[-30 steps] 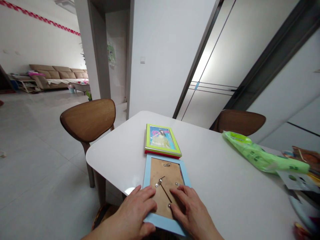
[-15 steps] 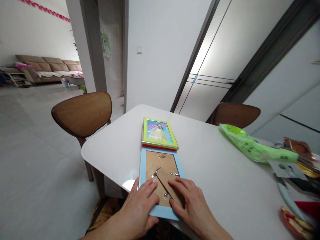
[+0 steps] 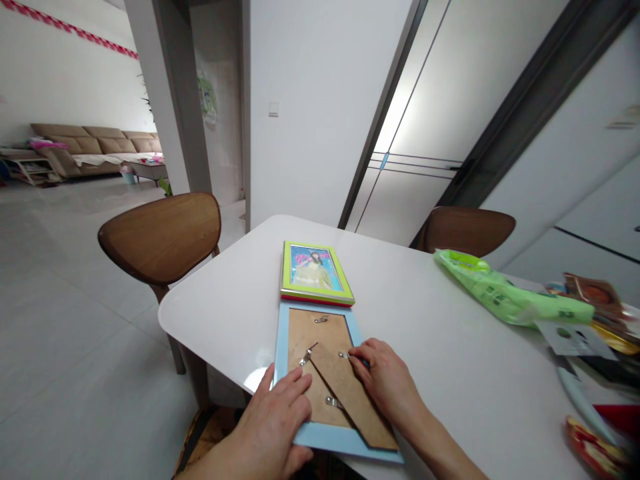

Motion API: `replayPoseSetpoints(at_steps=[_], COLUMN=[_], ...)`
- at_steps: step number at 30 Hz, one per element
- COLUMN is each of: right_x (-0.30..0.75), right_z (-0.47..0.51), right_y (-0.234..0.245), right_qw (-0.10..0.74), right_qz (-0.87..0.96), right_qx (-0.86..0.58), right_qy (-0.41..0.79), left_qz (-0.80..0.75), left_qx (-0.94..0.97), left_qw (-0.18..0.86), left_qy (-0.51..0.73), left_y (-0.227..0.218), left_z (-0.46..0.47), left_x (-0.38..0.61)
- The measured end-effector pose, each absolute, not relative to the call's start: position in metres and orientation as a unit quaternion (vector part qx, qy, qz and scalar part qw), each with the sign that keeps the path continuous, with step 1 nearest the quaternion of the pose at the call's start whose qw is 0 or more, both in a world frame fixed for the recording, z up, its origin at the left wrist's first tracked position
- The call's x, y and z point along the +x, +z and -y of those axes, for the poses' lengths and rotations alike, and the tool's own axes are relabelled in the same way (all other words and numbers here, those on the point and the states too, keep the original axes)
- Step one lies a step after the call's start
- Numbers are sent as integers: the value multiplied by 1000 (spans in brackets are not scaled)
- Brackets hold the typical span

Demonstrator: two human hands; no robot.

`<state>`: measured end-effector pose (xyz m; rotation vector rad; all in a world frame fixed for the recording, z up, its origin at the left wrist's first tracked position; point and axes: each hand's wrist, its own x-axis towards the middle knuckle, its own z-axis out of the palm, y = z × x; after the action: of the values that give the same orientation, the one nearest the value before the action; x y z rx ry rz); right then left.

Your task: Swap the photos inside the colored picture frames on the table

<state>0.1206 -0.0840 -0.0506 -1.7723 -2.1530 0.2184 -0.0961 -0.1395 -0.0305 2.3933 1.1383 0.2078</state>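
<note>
A light blue picture frame [image 3: 283, 333] lies face down at the table's near edge, its brown backing board [image 3: 300, 327] showing. Small metal clips sit around the board, among them a top clip [image 3: 321, 319] and a lower clip [image 3: 333, 402]. A brown stand leg [image 3: 363, 407] slants from the middle over the frame's lower right corner. My left hand [image 3: 277, 413] lies on the frame's lower left side, fingers stretched out. With fingertips pinched, my right hand [image 3: 387, 377] holds the right-hand clip [image 3: 344, 355] at the frame's right edge.
Beyond the blue frame lies a lime-green picture frame [image 3: 345, 273] on top of a red one. A green plastic bag [image 3: 515, 293] and packaging [image 3: 595, 297] lie at the right of the white table [image 3: 425, 320]. Wooden chairs stand at the left [image 3: 165, 233] and far side [image 3: 465, 227].
My right hand has moved up from the stand leg to the right-hand clip. The stand leg's lower end has swung right, over the frame's corner. My left hand stays on the frame.
</note>
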Motion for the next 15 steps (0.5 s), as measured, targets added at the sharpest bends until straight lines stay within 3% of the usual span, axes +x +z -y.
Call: replayPoseSetpoints(at_steps=[5,15], right_x=[122,134], right_z=[80,90], right_y=[-52,-57], right_qw=[171,256], right_qz=[775,730], right_qx=[-602,-618], right_qy=[85,142], left_qz=[-438,-462], left_qx=[858,847], left_qw=[257,216], left_qy=[83,150], left_y=[-31,-24], left_z=[142,143], left_x=[-96,-68])
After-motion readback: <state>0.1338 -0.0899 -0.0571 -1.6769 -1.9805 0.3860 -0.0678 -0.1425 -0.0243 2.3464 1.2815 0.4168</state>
